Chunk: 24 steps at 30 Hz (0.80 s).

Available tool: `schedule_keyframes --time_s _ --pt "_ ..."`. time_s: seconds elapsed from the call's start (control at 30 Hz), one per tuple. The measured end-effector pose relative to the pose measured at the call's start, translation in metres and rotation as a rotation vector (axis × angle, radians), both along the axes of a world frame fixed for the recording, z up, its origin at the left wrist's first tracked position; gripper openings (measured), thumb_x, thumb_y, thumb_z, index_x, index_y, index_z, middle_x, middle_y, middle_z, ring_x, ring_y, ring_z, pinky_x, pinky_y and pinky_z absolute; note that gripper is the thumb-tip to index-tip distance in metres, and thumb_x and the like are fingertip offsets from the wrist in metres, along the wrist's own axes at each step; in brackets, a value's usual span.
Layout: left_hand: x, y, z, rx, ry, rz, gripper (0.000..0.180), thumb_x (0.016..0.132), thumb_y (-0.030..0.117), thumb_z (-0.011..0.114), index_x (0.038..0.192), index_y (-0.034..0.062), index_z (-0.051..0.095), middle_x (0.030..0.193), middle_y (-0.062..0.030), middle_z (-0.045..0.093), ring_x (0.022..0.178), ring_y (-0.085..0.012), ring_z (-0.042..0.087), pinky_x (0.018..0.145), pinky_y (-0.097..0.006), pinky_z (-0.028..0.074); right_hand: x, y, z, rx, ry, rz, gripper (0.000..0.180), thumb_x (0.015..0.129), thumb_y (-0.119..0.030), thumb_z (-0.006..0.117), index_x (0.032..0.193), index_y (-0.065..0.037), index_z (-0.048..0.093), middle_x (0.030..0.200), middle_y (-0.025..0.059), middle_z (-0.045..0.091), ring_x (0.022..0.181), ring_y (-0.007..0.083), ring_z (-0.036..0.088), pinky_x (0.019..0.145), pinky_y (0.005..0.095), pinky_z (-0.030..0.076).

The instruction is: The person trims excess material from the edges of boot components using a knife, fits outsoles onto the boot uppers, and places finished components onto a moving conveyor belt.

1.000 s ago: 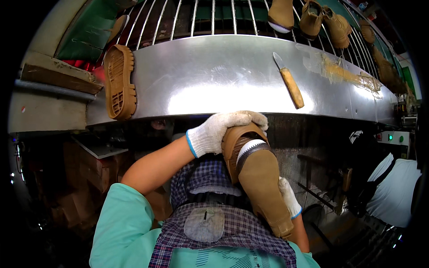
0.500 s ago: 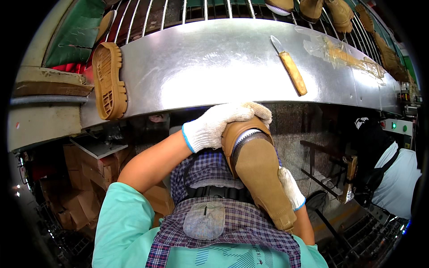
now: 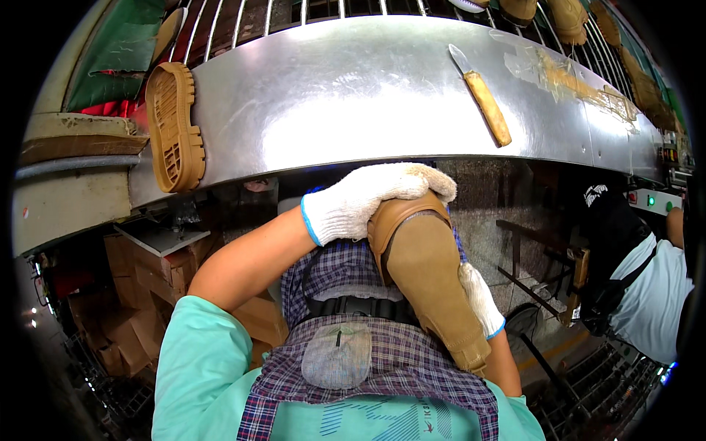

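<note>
A tan boot (image 3: 430,275) is held before my apron, its toe toward the bench and its shaft end pointing down at my right side. A brown rubber sole (image 3: 397,223) wraps round the toe end, its rim lying against the upper. My left hand (image 3: 386,192), in a white knit glove with a blue cuff, is closed over the sole's toe, fingers curled across the top. My right hand (image 3: 479,298), gloved alike, holds the boot from its right side; its fingers are hidden behind the boot.
On the metal bench (image 3: 331,88) lie a wooden-handled knife (image 3: 487,109) and, at the left end, another brown sole (image 3: 174,128). Boots (image 3: 566,20) stand on the rack of bars behind. Cardboard boxes (image 3: 132,316) lie at lower left. Another person (image 3: 647,287) is at the right.
The white toothed strip that showed between sole and upper at the toe is now covered. My left hand has shifted slightly over the toe. The bench sits a little higher in view.
</note>
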<state>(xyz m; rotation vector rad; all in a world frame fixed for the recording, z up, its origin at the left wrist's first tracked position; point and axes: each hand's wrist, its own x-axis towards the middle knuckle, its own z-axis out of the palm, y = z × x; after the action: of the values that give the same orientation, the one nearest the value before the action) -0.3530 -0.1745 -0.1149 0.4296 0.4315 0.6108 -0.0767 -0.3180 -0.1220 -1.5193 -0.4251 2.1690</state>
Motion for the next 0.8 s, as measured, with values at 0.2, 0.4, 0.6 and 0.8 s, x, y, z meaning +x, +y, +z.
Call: schedule_keyframes --time_s 0.2,0.4,0.6,0.8 --pt "-0.001 0.0 0.0 0.004 0.017 -0.012 0.042 0.105 0.021 0.064 0.139 -0.0039 0.064 0.137 -0.0152 0.068 0.127 -0.0252 0.063 0.115 -0.041 0.051 0.003 -0.002 -0.006 0.038 0.052 0.013 0.057 0.113 -0.045 0.05 0.138 0.004 0.063 0.123 0.0166 0.076 0.105 0.0222 0.077 0.09 0.0348 0.064" --pt "0.0 -0.003 -0.009 0.077 0.052 -0.035 0.056 0.103 0.033 0.067 0.143 -0.0059 0.062 0.144 -0.0209 0.064 0.134 -0.0305 0.06 0.118 -0.045 0.048 -0.004 -0.005 -0.002 -0.035 0.051 -0.115 0.053 0.113 -0.042 0.05 0.139 0.003 0.063 0.125 0.0149 0.075 0.107 0.0212 0.075 0.092 0.0349 0.062" --pt "0.015 -0.031 -0.012 -0.069 -0.049 0.109 0.062 0.107 0.032 0.059 0.154 -0.0073 0.049 0.154 -0.0217 0.056 0.141 -0.0339 0.056 0.123 -0.048 0.042 0.001 -0.014 -0.01 0.127 -0.093 -0.001 0.04 0.112 -0.033 0.054 0.122 0.002 0.07 0.108 0.0057 0.074 0.094 0.0127 0.069 0.083 0.0308 0.058" --pt "0.012 -0.033 0.012 -0.087 -0.149 0.242 0.073 0.105 0.037 0.061 0.162 -0.0038 0.039 0.166 -0.0234 0.043 0.151 -0.0392 0.046 0.127 -0.052 0.037 0.009 0.032 0.009 0.44 -0.347 0.32 0.035 0.109 -0.034 0.061 0.096 -0.002 0.068 0.087 -0.001 0.063 0.082 0.0077 0.053 0.073 0.0302 0.049"
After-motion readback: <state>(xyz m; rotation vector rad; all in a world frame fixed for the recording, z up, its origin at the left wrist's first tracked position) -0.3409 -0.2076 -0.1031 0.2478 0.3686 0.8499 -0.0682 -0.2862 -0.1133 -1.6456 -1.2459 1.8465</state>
